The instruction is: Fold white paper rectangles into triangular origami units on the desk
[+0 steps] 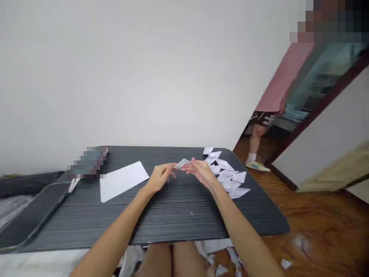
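The folded paper (182, 164) is held nearer the surface's (178, 219) far edge than its near edge, between both hands. It should be light, fairly stiff along its creases yet easily crushed, so a gentle hold at the pointed ends suits it. The right hand (198, 169) pinches its right end, thumb above, fingers beneath; the left hand (162, 176) touches the left tip, knuckles up, though whether it grips I cannot tell. Both forearms reach in over the near edge.
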A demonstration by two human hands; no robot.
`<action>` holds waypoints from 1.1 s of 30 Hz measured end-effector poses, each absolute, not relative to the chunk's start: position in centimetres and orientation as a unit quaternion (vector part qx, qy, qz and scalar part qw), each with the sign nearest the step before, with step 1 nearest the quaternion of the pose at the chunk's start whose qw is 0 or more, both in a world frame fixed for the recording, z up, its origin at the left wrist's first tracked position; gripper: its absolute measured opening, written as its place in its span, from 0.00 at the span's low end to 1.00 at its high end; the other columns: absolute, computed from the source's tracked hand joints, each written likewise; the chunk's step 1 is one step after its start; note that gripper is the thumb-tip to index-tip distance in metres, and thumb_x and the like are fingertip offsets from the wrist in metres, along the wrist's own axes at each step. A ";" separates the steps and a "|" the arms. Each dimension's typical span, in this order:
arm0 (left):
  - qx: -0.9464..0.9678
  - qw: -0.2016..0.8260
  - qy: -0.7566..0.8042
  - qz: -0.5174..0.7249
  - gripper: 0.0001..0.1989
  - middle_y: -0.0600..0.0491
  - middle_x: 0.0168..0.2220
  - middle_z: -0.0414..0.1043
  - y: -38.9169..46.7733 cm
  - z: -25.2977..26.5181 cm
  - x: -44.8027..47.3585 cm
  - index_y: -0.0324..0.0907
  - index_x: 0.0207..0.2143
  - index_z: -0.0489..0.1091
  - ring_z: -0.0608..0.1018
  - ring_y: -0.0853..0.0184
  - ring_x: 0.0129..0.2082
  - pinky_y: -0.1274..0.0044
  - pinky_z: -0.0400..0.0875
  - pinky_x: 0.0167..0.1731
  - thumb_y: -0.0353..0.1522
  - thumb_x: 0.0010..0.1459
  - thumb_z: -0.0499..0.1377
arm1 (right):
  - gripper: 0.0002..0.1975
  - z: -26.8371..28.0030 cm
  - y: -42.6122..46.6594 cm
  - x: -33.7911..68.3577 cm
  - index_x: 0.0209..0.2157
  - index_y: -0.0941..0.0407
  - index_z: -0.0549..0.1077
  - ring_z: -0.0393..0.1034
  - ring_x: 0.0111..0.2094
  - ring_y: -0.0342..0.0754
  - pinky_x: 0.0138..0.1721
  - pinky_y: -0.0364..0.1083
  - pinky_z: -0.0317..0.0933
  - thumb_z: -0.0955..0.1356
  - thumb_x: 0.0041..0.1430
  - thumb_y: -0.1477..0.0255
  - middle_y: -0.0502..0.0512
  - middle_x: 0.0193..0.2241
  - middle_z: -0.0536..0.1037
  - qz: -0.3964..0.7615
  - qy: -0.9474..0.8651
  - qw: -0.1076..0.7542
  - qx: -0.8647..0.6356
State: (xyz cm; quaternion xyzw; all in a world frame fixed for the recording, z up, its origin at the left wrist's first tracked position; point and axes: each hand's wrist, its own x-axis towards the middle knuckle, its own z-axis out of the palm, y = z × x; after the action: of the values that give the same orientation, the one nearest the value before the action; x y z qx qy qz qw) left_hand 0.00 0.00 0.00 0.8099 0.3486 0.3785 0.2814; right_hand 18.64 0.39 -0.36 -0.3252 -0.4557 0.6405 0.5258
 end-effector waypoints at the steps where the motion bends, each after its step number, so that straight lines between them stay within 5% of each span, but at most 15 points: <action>1: 0.810 0.267 0.353 0.384 0.18 0.50 0.28 0.73 -0.1 0.0 0.2 0.36 0.39 0.69 0.72 0.72 0.23 0.82 0.64 0.22 0.39 0.56 0.47 | 0.16 -0.5 0.3 18.6 0.27 0.64 0.70 0.72 0.29 0.47 0.27 0.41 0.62 0.66 0.47 0.62 0.61 0.27 0.76 0.640 -0.463 0.521 -0.323; 9: 0.739 0.400 0.374 0.393 0.19 0.48 0.21 0.73 0.0 -0.5 0.7 0.33 0.26 0.71 0.71 0.72 0.16 0.81 0.64 0.17 0.39 0.55 0.49 | 0.13 -1.0 0.2 18.3 0.16 0.61 0.66 0.55 0.11 0.34 0.14 0.37 0.46 0.67 0.46 0.67 0.45 0.10 0.66 0.483 -0.597 0.503 -0.397; 21: 0.619 0.568 0.314 0.443 0.16 0.49 0.19 0.71 0.2 -0.4 1.2 0.29 0.34 0.69 0.74 0.68 0.16 0.79 0.67 0.16 0.36 0.49 0.57 | 0.19 -1.1 0.0 17.5 0.41 0.64 0.70 0.66 0.15 0.42 0.15 0.38 0.50 0.67 0.47 0.68 0.52 0.15 0.73 0.572 -0.576 0.489 -0.320; 25: 0.579 0.599 0.282 0.477 0.18 0.50 0.20 0.72 0.1 0.0 1.1 0.30 0.40 0.68 0.74 0.68 0.17 0.79 0.67 0.17 0.33 0.48 0.58 | 0.15 -0.6 -0.3 17.6 0.38 0.62 0.72 0.66 0.16 0.42 0.17 0.39 0.52 0.68 0.46 0.72 0.51 0.16 0.73 0.611 -0.540 0.511 -0.273; 33: 0.499 0.689 0.244 0.465 0.10 0.45 0.25 0.75 0.1 -0.1 0.5 0.32 0.33 0.72 0.77 0.64 0.24 0.77 0.70 0.28 0.27 0.44 0.60 | 0.07 0.0 -0.6 18.1 0.30 0.61 0.74 0.68 0.18 0.44 0.20 0.41 0.56 0.66 0.47 0.75 0.53 0.15 0.74 0.628 -0.551 0.508 -0.211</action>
State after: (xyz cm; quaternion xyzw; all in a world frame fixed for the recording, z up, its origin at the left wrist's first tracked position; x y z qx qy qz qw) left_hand 0.48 0.12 -0.12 0.4985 0.2443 0.4654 0.6893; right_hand 18.09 -0.65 -0.01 -0.2108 -0.5514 0.6276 0.5076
